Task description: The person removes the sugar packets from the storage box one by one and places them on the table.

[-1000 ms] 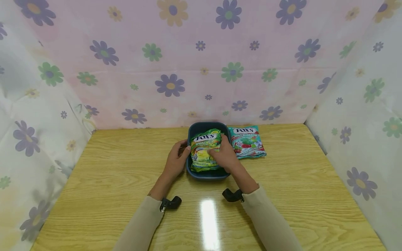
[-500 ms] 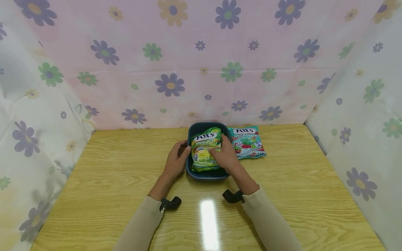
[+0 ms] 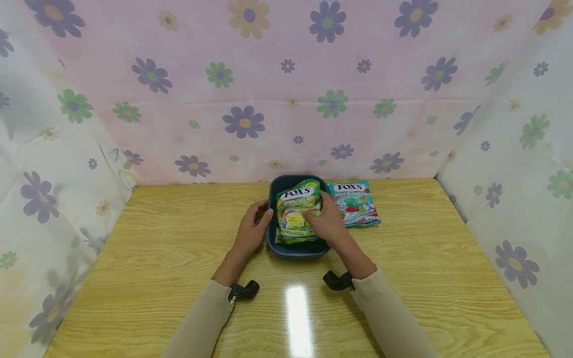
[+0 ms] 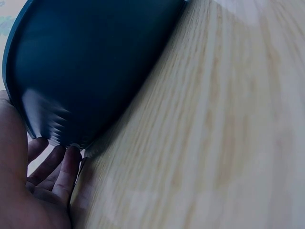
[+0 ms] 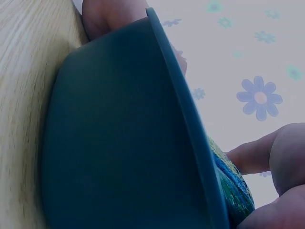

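Note:
A dark blue plastic tub (image 3: 296,252) stands on the table near its back edge. My left hand (image 3: 252,227) holds the tub's left side, thumb by the rim; its fingertips touch the outer wall in the left wrist view. With thumb and fingers, my right hand (image 3: 330,220) grips the right edge of a green FOX'S Spring Tea candy bag (image 3: 295,205) at the tub's opening. In the right wrist view the bag (image 5: 232,183) pokes above the rim, partly hidden behind the tub wall. More green wrapping shows beneath this bag.
A teal FOX'S Mint Blossom candy bag (image 3: 358,203) lies flat on the table just right of the tub, partly behind my right hand. The wooden table (image 3: 179,258) meets a flowered curtain (image 3: 286,119) at the back and sides.
My right hand has shifted slightly right and raised the Spring Tea bag a little, so it overlaps the tub's right rim more. My left hand stays on the tub.

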Motion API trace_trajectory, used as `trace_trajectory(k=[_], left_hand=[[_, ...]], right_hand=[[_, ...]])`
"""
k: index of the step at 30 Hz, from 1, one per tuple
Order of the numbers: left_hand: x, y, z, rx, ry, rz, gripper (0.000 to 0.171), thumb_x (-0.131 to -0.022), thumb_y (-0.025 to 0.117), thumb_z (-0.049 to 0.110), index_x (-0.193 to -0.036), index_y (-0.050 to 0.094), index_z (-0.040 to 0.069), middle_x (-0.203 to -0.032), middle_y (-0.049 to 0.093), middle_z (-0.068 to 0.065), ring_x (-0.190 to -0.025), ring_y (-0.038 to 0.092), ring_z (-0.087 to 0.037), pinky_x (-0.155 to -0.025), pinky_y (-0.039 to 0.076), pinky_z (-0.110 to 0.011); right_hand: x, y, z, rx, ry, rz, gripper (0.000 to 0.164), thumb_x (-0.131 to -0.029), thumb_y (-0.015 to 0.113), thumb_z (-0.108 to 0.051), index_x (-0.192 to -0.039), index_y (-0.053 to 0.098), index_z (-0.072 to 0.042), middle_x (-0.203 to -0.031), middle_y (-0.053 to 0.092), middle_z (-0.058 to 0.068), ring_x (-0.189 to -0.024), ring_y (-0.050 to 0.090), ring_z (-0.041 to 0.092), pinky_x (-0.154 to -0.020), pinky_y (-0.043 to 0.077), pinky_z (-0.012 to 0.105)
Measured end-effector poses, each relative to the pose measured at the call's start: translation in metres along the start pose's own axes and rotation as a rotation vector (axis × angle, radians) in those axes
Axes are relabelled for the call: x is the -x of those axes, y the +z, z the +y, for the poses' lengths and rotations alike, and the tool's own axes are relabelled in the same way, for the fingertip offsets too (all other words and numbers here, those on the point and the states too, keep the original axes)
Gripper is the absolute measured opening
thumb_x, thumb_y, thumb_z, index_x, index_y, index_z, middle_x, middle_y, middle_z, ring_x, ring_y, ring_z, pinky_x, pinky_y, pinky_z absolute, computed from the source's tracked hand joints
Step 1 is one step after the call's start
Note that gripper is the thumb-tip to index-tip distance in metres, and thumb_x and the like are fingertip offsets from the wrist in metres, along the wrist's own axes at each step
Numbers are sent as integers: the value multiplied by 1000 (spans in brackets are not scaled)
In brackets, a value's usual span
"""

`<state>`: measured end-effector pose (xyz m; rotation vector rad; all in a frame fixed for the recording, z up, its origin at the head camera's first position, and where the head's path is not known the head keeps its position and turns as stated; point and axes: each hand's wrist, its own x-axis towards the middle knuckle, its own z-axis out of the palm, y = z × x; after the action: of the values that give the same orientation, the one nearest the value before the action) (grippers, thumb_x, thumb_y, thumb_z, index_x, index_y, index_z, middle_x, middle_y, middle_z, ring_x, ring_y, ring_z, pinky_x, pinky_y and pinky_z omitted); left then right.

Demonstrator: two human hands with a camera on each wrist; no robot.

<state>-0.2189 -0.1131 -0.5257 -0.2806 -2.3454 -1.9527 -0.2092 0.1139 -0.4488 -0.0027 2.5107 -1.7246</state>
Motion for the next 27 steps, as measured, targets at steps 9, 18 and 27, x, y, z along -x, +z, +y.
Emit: trace_trajectory(k=[9,18,27], left_hand=[[-1,1,1,-11,-12,-6,45,-112,57,24,-152,51,4,-148,55,-18,-134,59,-32,-113,48,-49],[-1,1,2,4,10,3,47,-112,58,22,-152,51,-1,-147,56,-24,-133,59,-38,-111,48,-55],[1,-1,-1,-13,-14,-6,45,-113,56,26,-152,51,5,-147,56,-17,-133,59,-32,-112,48,-49]], right_hand=[[0,-12,-4,-51,-16,-3,76,-100,68,-6,-163,27,6,-149,51,27,-125,59,39,-107,52,53],[0,-17,-1,-102,-15,-8,73,-102,68,-7,-163,29,4,-145,55,24,-119,63,36,-98,58,46],[1,-22,-1,-123,-4,-13,73,-104,67,-9,-164,29,1,-148,53,24,-119,63,37,-95,58,45]])
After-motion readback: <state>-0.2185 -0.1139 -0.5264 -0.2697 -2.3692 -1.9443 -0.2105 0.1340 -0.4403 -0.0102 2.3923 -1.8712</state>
